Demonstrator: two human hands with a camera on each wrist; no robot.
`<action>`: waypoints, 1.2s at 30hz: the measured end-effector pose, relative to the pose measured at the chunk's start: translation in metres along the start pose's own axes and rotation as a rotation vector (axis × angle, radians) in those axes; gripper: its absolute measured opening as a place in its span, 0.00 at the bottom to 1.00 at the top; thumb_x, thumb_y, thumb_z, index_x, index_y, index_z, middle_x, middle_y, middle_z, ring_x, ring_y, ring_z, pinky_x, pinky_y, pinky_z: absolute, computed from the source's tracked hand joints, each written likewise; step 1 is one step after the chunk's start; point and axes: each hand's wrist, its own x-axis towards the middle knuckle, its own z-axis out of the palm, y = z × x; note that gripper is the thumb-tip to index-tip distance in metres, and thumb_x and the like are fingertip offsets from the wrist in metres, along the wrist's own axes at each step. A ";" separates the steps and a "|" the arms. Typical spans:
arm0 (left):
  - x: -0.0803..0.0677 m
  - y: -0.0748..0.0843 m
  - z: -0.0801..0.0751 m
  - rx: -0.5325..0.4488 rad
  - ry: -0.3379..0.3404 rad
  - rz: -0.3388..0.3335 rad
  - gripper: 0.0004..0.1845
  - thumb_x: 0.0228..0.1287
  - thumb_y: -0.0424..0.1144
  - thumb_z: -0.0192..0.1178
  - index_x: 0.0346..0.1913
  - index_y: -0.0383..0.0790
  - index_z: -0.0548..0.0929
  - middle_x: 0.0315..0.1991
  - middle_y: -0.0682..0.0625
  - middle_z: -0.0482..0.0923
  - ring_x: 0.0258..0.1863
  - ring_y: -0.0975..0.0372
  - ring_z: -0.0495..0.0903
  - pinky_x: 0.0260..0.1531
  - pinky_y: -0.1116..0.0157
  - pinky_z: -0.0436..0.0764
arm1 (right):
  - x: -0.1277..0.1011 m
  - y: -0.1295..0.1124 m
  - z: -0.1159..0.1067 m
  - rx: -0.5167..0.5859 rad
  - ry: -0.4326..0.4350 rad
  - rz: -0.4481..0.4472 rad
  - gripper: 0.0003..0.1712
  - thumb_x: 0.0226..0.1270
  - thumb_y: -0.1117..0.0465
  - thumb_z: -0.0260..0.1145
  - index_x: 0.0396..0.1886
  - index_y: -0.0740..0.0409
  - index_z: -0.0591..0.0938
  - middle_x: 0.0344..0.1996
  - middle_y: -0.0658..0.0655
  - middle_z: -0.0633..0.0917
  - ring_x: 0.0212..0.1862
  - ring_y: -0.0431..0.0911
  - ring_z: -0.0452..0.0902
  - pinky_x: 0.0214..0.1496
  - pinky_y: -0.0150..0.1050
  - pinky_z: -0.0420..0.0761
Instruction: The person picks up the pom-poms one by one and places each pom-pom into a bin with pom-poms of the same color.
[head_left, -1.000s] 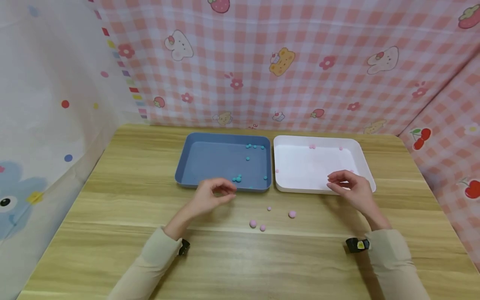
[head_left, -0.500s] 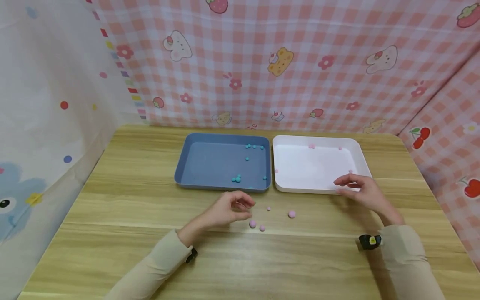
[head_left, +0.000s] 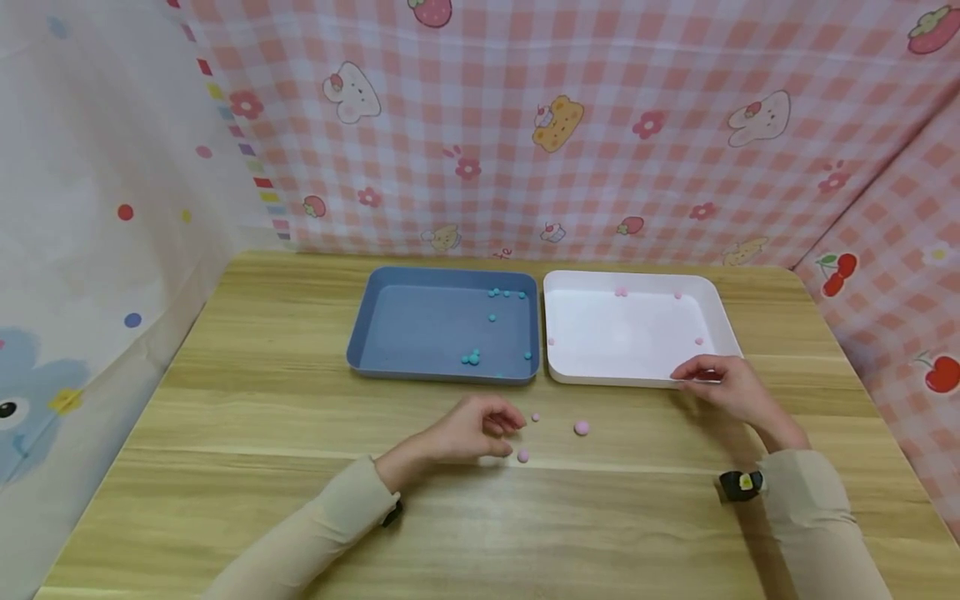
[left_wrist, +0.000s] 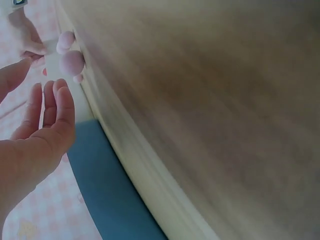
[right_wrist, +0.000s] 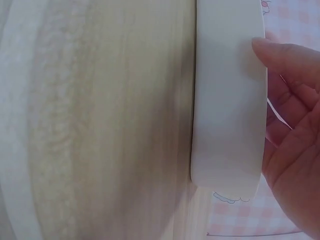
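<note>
I am looking down at my left hand (head_left: 480,429), which is hovering low over the wooden table (head_left: 225,467) with its fingers loosely curled. In the left wrist view the fingers (left_wrist: 52,107) are lying fairly straight and relaxed, gripping nothing that I can see. Just beside the fingertips a small pink pom-pom (head_left: 522,456) is lying on the table, and I cannot tell whether the hand is touching it. A tiny pink ball (head_left: 536,417) is sitting just beyond the fingertips, and a larger pink pom-pom (head_left: 581,428) is resting a little farther to the right, apart from the hand.

My right hand (head_left: 723,387) is resting at the near right corner of the white tray (head_left: 720,312). Its fingers are lying along the tray's near rim, loosely bent; the right wrist view is showing a fingertip (right_wrist: 272,50) over the rim edge, with nothing held.

The white tray is holding a few pink balls (head_left: 622,292) scattered toward its far side and right side. Just beside it on the left, the blue tray (head_left: 375,325) is standing with its long wall nearly touching the white one, and it is holding teal balls (head_left: 471,357) near its front and back right. Pink checked cloth (head_left: 600,125) with cartoon prints is hanging behind the table.
</note>
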 end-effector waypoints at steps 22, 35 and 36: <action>0.011 -0.001 0.009 0.240 -0.015 0.040 0.13 0.41 0.16 0.57 0.33 0.29 0.81 0.30 0.45 0.78 0.31 0.60 0.75 0.33 0.73 0.76 | -0.002 0.004 -0.003 0.001 -0.006 0.020 0.06 0.53 0.76 0.68 0.29 0.64 0.84 0.27 0.52 0.83 0.30 0.31 0.73 0.32 0.23 0.73; 0.017 0.011 0.006 0.129 0.000 0.005 0.12 0.48 0.18 0.59 0.38 0.27 0.80 0.37 0.41 0.81 0.33 0.60 0.78 0.35 0.72 0.78 | 0.000 0.002 -0.001 -0.010 -0.004 0.007 0.07 0.52 0.78 0.67 0.28 0.64 0.84 0.26 0.48 0.82 0.29 0.31 0.72 0.33 0.22 0.73; 0.019 0.012 0.006 0.121 0.007 0.013 0.12 0.48 0.18 0.59 0.39 0.27 0.80 0.37 0.41 0.81 0.33 0.60 0.78 0.36 0.72 0.78 | 0.000 0.002 -0.001 -0.012 -0.005 0.005 0.06 0.53 0.77 0.67 0.28 0.64 0.83 0.26 0.49 0.82 0.29 0.31 0.72 0.33 0.22 0.73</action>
